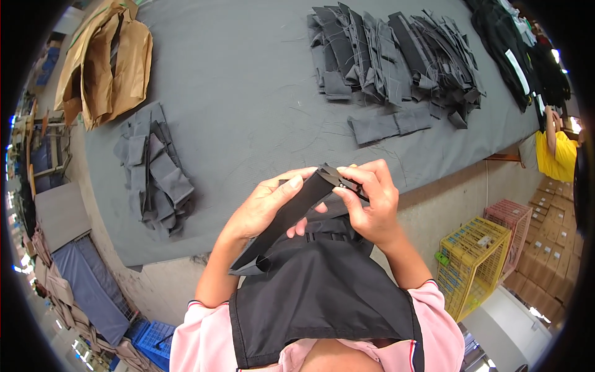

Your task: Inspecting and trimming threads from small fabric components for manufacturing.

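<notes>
My left hand (266, 204) is closed on a long black fabric strip (286, 218), its thumb on top and its fingertips showing beneath. The strip slants from a folded grey end (251, 266) by my left wrist up to its far end near my right hand. Small dark thread snips (350, 185) are pinched in my right hand (375, 201). Their tip meets the strip's far end, and my fingers cover much of them. Both hands are above the near edge of the table, in front of my black apron (322, 291).
A grey cloth-covered table (248, 93) bears piles of dark strips (365, 56) at the far right, a single folded strip (390, 126), another pile (155, 170) and a brown paper bag (118, 68) at left. Yellow crates (474, 254) stand right; a person in yellow (555, 155) is beyond.
</notes>
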The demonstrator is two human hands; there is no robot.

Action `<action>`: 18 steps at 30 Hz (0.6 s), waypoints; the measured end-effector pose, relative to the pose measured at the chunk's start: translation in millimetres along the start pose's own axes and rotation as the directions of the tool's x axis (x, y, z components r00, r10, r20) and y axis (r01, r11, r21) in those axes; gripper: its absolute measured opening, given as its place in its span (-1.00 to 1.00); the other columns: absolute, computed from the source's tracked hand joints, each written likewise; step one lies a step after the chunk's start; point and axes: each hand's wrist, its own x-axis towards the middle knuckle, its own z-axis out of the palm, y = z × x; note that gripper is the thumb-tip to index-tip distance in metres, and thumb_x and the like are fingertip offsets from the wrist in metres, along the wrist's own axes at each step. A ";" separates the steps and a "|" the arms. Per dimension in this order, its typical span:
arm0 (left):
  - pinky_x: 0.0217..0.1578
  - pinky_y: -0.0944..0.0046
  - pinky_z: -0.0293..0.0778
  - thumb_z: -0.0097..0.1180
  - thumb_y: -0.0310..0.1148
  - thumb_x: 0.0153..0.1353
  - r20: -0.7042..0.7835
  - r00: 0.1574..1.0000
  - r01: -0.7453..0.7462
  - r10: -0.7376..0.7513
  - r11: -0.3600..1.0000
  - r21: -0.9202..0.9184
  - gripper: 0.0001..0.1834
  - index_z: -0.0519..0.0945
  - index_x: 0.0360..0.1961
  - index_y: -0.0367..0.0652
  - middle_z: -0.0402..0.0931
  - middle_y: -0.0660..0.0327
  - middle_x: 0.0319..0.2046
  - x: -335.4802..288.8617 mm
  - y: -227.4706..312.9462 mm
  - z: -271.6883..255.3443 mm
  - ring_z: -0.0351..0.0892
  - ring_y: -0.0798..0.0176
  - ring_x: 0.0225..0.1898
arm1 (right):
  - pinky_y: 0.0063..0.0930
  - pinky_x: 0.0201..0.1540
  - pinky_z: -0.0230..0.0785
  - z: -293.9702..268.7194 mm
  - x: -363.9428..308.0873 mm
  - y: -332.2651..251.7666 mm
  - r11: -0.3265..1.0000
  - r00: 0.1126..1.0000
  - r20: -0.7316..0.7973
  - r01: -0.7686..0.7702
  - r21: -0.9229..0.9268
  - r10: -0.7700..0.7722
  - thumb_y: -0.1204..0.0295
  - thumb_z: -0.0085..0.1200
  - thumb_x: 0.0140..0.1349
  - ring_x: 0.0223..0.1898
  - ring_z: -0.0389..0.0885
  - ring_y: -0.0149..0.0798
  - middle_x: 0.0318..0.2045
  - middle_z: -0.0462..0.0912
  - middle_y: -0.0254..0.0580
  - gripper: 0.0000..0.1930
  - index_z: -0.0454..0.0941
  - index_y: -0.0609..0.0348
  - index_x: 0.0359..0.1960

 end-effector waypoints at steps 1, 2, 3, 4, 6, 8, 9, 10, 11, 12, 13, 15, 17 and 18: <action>-0.65 0.45 0.41 -0.18 -0.05 0.28 0.005 1.000 0.007 -0.007 1.000 -0.030 -0.45 0.26 0.16 -0.21 0.54 0.05 -0.32 -0.5 -0.2 0.1 0.47 0.38 -0.63 | -0.52 -0.63 0.29 1.6 0.0 -1.4 1.000 1.000 0.000 0.001 0.000 -0.001 0.56 0.24 -0.13 -0.62 0.45 -0.37 -0.50 0.41 -0.27 -0.71 0.53 0.14 -0.29; -0.65 0.45 0.41 -0.18 -0.05 0.28 0.005 1.000 0.006 -0.006 1.000 -0.029 -0.45 0.26 0.16 -0.21 0.54 0.05 -0.32 -0.5 -0.5 0.5 0.47 0.38 -0.63 | -0.53 -0.63 0.30 2.7 0.2 -2.7 1.000 1.000 -0.004 0.009 -0.016 -0.009 0.56 0.24 -0.13 -0.62 0.45 -0.37 -0.50 0.41 -0.27 -0.71 0.53 0.16 -0.29; -0.66 0.45 0.40 -0.15 -0.05 0.27 -0.017 1.000 -0.005 0.005 1.000 -0.023 -0.44 0.28 0.14 -0.26 0.54 0.02 -0.33 -0.2 -0.8 1.3 0.47 0.36 -0.64 | -0.53 -0.63 0.30 3.2 0.6 -3.3 0.999 1.000 -0.007 0.016 -0.033 -0.016 0.55 0.24 -0.13 -0.62 0.45 -0.37 -0.49 0.41 -0.28 -0.71 0.53 0.17 -0.29; -0.67 0.45 0.40 -0.13 -0.04 0.25 -0.039 0.999 -0.015 0.014 1.000 -0.017 -0.42 0.30 0.11 -0.30 0.53 0.00 -0.34 -0.2 -1.5 2.1 0.47 0.35 -0.66 | -0.53 -0.63 0.30 4.0 -0.4 -2.1 0.999 1.000 -0.007 0.017 -0.033 -0.017 0.55 0.24 -0.13 -0.62 0.45 -0.37 -0.49 0.41 -0.28 -0.71 0.53 0.17 -0.29; -0.67 0.45 0.40 -0.13 -0.04 0.25 -0.059 0.998 -0.019 0.018 1.000 -0.005 -0.43 0.30 0.11 -0.29 0.53 0.01 -0.34 -1.2 -0.9 3.1 0.47 0.35 -0.65 | -0.53 -0.63 0.30 6.1 -2.4 1.6 0.994 0.995 -0.058 0.075 -0.075 -0.080 0.56 0.24 -0.13 -0.62 0.45 -0.37 -0.49 0.40 -0.26 -0.70 0.52 0.18 -0.28; -0.67 0.45 0.40 -0.13 -0.05 0.25 -0.084 0.996 -0.026 0.027 1.000 0.006 -0.43 0.30 0.12 -0.29 0.53 0.01 -0.35 -1.2 -1.4 1.6 0.47 0.36 -0.65 | -0.53 -0.63 0.29 2.6 -4.2 0.0 0.996 0.996 -0.072 0.055 -0.072 -0.060 0.57 0.24 -0.12 -0.63 0.44 -0.37 -0.49 0.40 -0.26 -0.71 0.52 0.18 -0.28; -0.66 0.46 0.40 -0.15 -0.06 0.27 -0.083 0.996 -0.038 0.040 0.999 0.021 -0.45 0.29 0.14 -0.25 0.54 0.04 -0.34 -0.3 -3.0 -0.4 0.47 0.38 -0.64 | -0.53 -0.63 0.29 0.6 -4.9 -2.0 0.997 0.995 -0.088 0.031 -0.071 -0.038 0.57 0.23 -0.12 -0.64 0.43 -0.37 -0.50 0.39 -0.25 -0.71 0.52 0.18 -0.28; -0.65 0.47 0.40 -0.17 -0.08 0.28 -0.078 0.996 -0.048 0.050 0.998 0.037 -0.46 0.28 0.16 -0.22 0.54 0.07 -0.33 -0.1 -4.0 -0.8 0.46 0.40 -0.64 | -0.52 -0.63 0.29 -0.2 -5.0 -6.7 0.999 0.998 -0.068 -0.004 -0.036 0.001 0.57 0.23 -0.11 -0.65 0.40 -0.35 -0.51 0.38 -0.24 -0.71 0.52 0.19 -0.28; -0.65 0.47 0.40 -0.17 -0.08 0.28 -0.077 0.996 -0.048 0.051 0.998 0.037 -0.46 0.28 0.16 -0.22 0.54 0.07 -0.33 -0.5 -3.5 0.3 0.46 0.40 -0.64 | -0.52 -0.63 0.29 1.7 -5.0 -7.7 0.999 0.998 -0.069 -0.004 -0.038 0.001 0.57 0.23 -0.11 -0.65 0.40 -0.35 -0.51 0.38 -0.24 -0.71 0.52 0.19 -0.28; -0.65 0.48 0.39 -0.17 -0.08 0.28 -0.091 0.994 -0.050 0.055 0.997 0.061 -0.47 0.28 0.16 -0.21 0.54 0.08 -0.33 -1.0 -2.6 2.1 0.46 0.41 -0.64 | -0.52 -0.63 0.29 4.2 -4.8 -7.5 1.000 0.999 -0.046 -0.016 -0.018 0.016 0.58 0.22 -0.11 -0.65 0.40 -0.36 -0.50 0.38 -0.25 -0.72 0.52 0.19 -0.28; -0.65 0.48 0.39 -0.17 -0.08 0.28 -0.106 0.993 -0.051 0.060 0.995 0.085 -0.47 0.28 0.16 -0.20 0.54 0.09 -0.34 -1.1 -2.0 3.0 0.45 0.42 -0.64 | -0.52 -0.63 0.29 6.1 -4.6 -6.0 1.000 0.999 -0.023 -0.029 0.002 0.029 0.59 0.22 -0.10 -0.65 0.39 -0.36 -0.50 0.38 -0.25 -0.72 0.52 0.19 -0.28; -0.65 0.48 0.39 -0.17 -0.08 0.28 -0.095 0.994 -0.047 0.057 0.994 0.096 -0.47 0.28 0.16 -0.19 0.54 0.09 -0.34 -1.9 -1.7 3.6 0.45 0.42 -0.64 | -0.54 -0.64 0.29 6.0 -4.7 -4.5 0.999 0.999 -0.027 -0.048 -0.019 0.047 0.60 0.22 -0.10 -0.65 0.40 -0.38 -0.50 0.38 -0.26 -0.72 0.52 0.19 -0.28; -0.65 0.48 0.39 -0.17 -0.08 0.28 -0.092 0.994 -0.048 0.058 0.993 0.106 -0.47 0.28 0.17 -0.18 0.54 0.09 -0.34 -2.0 -0.7 1.8 0.44 0.42 -0.64 | -0.56 -0.64 0.28 4.5 -3.0 -6.4 0.999 0.995 -0.082 -0.052 0.002 0.052 0.61 0.21 -0.10 -0.64 0.40 -0.39 -0.50 0.39 -0.26 -0.72 0.52 0.19 -0.28; -0.65 0.48 0.39 -0.16 -0.07 0.28 -0.083 0.995 -0.044 0.050 0.996 0.080 -0.47 0.27 0.17 -0.17 0.54 0.08 -0.34 -2.1 -0.1 0.9 0.45 0.42 -0.64 | -0.57 -0.64 0.29 2.6 -1.5 -9.9 0.999 0.997 -0.063 -0.039 0.002 0.039 0.59 0.22 -0.10 -0.64 0.42 -0.39 -0.51 0.39 -0.26 -0.72 0.52 0.18 -0.28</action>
